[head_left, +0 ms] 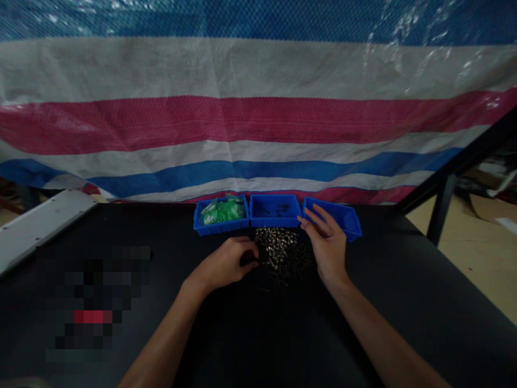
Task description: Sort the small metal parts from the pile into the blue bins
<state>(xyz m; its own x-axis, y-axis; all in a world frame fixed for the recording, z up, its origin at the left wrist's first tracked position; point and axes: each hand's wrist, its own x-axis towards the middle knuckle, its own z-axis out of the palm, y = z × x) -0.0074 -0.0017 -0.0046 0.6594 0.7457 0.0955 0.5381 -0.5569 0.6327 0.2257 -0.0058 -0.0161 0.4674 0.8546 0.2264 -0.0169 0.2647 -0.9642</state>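
A pile of small metal screws (278, 245), some shiny and some dark, lies on the black tabletop. My left hand (228, 261) is at the pile's left edge, thumb and fingers curled towards each other; whatever is between the fingertips is too small and dark to make out. Over the front left of the right blue bin (351, 218) is my right hand (327, 245), fingers apart and nothing visible in them. Several dark screws lie in the middle blue bin (274, 221). Green and clear plastic bags (224, 210) fill the left blue bin (222, 228).
Behind the bins hangs a striped plastic sheet (242, 118). A white panel (44, 229) lies along the left table edge. Black metal bars (440, 210) stand at the right. A pixelated patch (92, 302) covers something on the left of the table.
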